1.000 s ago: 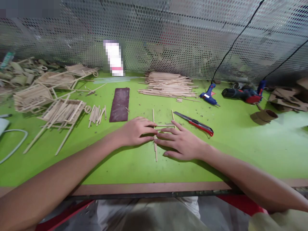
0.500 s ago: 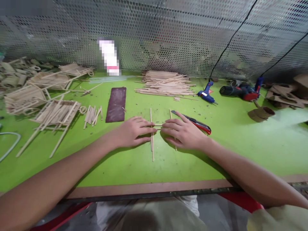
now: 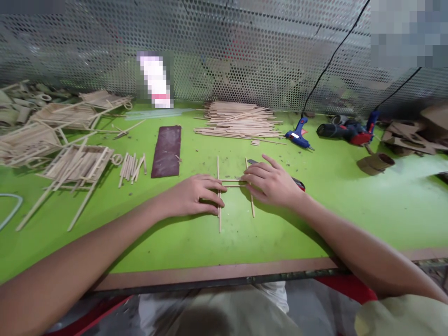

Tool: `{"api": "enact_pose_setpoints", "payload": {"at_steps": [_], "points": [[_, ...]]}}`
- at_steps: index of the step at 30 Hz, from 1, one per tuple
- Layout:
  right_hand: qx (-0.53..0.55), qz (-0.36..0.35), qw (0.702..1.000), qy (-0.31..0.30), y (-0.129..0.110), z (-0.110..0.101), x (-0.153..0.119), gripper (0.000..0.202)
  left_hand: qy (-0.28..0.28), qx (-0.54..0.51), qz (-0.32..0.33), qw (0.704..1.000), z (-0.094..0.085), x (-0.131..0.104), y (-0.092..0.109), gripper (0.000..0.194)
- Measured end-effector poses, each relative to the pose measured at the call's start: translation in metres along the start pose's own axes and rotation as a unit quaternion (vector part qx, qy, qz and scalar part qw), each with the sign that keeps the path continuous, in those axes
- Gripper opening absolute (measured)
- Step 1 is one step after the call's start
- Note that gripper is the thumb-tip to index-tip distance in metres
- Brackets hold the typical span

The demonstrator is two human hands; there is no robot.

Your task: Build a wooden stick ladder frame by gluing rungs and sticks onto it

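Thin wooden sticks lie before me. Two horizontal sticks (image 3: 233, 185) run between a left pair of upright-lying sticks (image 3: 220, 224) and a single right stick (image 3: 252, 207). My left hand (image 3: 201, 195) lies palm down with its fingers spread, fingertips resting on the left pair. My right hand (image 3: 271, 182) has bent fingertips on the right stick where the horizontal ones meet it; its thumb is hidden and its little finger is raised. Partly under the right hand lies a utility knife (image 3: 299, 184), with its blade tip and red end showing.
Behind are a pile of sticks (image 3: 240, 121), a dark sanding sheet (image 3: 166, 151) and a blue glue gun (image 3: 299, 134). Short sticks (image 3: 131, 169) and small wooden carts (image 3: 77, 161) stand left. A power drill (image 3: 350, 133) and bamboo ring (image 3: 376, 163) are right. Mesh backs the table.
My right hand has shifted a little right and up, baring more of the horizontal sticks and covering more of the knife. The left hand stays on its sticks. The view has shifted slightly.
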State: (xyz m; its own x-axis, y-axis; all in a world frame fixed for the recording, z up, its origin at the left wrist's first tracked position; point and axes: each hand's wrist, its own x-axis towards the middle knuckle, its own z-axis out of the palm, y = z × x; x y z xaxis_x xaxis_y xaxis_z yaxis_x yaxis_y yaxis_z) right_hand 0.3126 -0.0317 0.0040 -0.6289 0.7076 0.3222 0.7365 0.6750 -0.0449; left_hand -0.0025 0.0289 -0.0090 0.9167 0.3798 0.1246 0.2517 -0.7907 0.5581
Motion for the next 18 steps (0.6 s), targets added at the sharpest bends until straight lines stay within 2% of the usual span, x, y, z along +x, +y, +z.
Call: {"api": "enact_pose_setpoints", "payload": {"at_steps": [4, 7, 9, 11, 14, 18], "points": [[-0.028, 0.032, 0.999, -0.005, 0.014, -0.018, -0.003, 0.035, -0.004, -0.027, -0.045, 0.999, -0.001, 0.002, 0.005, 0.019], [-0.067, 0.14, 0.988, -0.017, 0.037, -0.036, -0.01, 0.042, -0.006, -0.034, -0.053, 0.998, -0.002, 0.002, 0.009, 0.018], [-0.09, 0.208, 0.973, -0.049, 0.051, -0.042, -0.015, 0.047, -0.006, -0.037, -0.057, 0.998, -0.002, 0.002, 0.01, 0.018], [-0.083, 0.245, 0.96, -0.107, 0.059, -0.041, -0.017, 0.05, -0.007, -0.042, -0.062, 0.997, -0.002, 0.001, 0.01, 0.018], [-0.059, 0.267, 0.947, -0.17, 0.063, -0.035, -0.015, 0.053, -0.007, -0.046, -0.065, 0.997, -0.002, 0.001, 0.009, 0.019], [-0.057, 0.268, 0.94, -0.201, 0.06, -0.035, -0.01, 0.056, -0.01, -0.043, -0.062, 0.997, -0.003, 0.001, 0.009, 0.019]]}}
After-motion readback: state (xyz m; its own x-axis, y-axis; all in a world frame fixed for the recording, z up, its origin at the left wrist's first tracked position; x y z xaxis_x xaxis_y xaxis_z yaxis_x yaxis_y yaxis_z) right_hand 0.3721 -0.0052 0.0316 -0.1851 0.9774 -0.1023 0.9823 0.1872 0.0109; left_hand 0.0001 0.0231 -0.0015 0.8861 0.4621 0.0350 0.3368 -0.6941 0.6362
